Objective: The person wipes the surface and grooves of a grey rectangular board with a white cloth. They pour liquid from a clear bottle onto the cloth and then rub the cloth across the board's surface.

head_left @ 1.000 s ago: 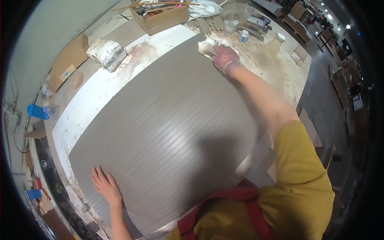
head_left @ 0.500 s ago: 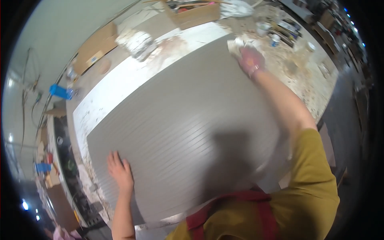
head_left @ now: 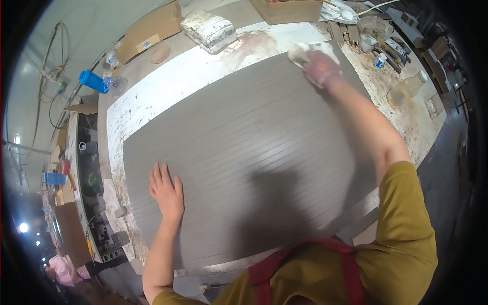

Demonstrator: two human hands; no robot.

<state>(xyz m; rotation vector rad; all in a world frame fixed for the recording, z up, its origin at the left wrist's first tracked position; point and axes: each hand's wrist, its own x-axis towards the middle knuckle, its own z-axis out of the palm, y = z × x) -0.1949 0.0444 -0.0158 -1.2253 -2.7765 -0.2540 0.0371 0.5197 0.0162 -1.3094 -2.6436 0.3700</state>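
Observation:
A large grey panel (head_left: 218,147) with fine parallel grooves lies flat on the worktable. My left hand (head_left: 166,194), bare, rests palm down near the panel's left side, its fingers stretched out. At the far right part of the panel, my right hand (head_left: 321,68) in a pinkish glove presses a white cloth (head_left: 299,55) on the surface. The cloth bunches out ahead of and around the fingers, and the fingertips are partly hidden in it. My shadow falls across the panel's near half.
Beyond the panel's far edge lie a stained white sheet (head_left: 152,96) and a white wrapped bundle (head_left: 209,31). Cardboard boxes (head_left: 287,12) stand at the back. A blue bottle (head_left: 93,81) is at left; a cloudy plastic bottle (head_left: 406,90) lies at right among tools. Far lower left, another person (head_left: 66,270) appears.
The view has shifted, so the scene sits lower and further right. Against the panel, my right hand and the cloth have slid left from the far right corner. My left hand stays put.

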